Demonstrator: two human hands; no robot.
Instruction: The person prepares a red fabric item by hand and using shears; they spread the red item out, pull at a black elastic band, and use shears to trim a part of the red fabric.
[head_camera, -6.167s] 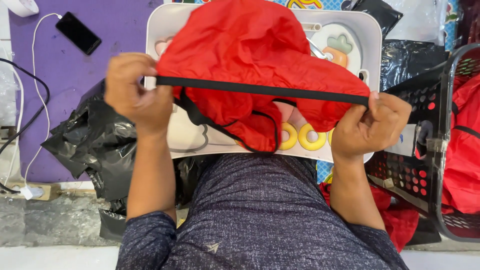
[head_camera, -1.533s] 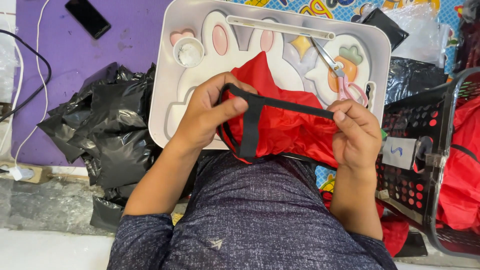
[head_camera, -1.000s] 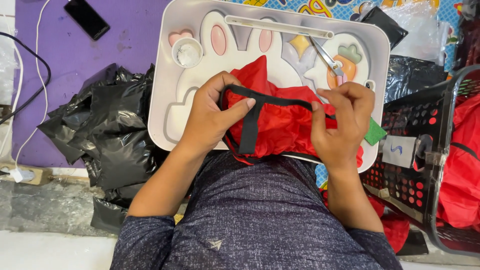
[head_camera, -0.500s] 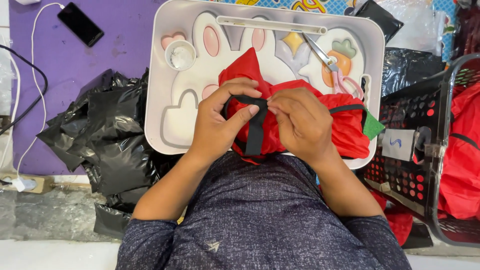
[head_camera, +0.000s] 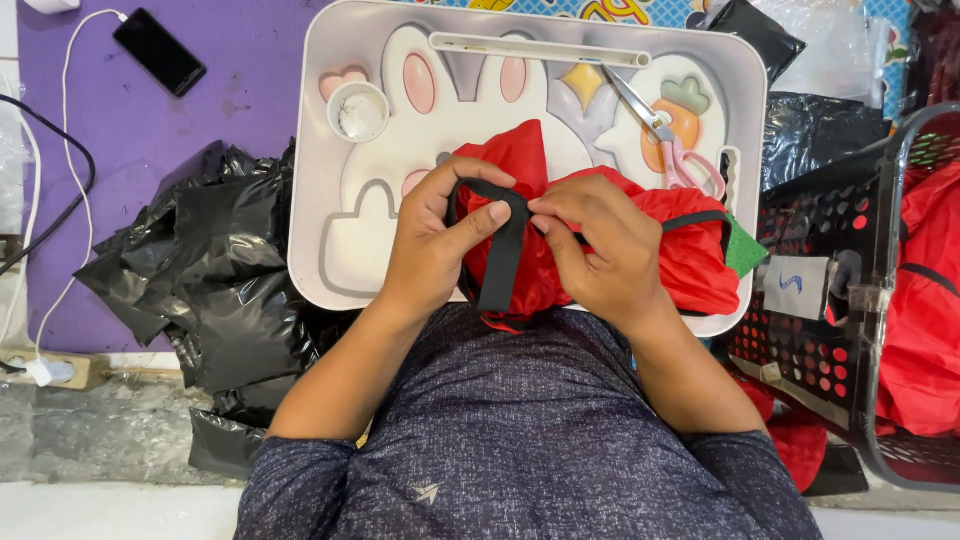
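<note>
1. Left hand: grip clenched on the black strap; thumb lies across the strap's top, fingers curl over its loop.
2. Right hand: fingertips pinch the same strap right beside the left thumb; palm rests on the red fabric bag.
3. Bag sits bunched on the near-right part of the white tray, w/ one peak pointing away from the person; its right end reaches the tray's right rim, next to a green tag.
4. Tray's left half is bare – open room betw. left hand and the small white cup.
5. Scissors lie on the tray's far-right corner, just beyond the bag; little room there.
6. Right of tray: black perforated basket, close to the rim, w/ more red fabric inside.
7. Left of tray: crumpled black plastic bags touching its edge; beyond, purple mat w/ phone and white cable.
</note>
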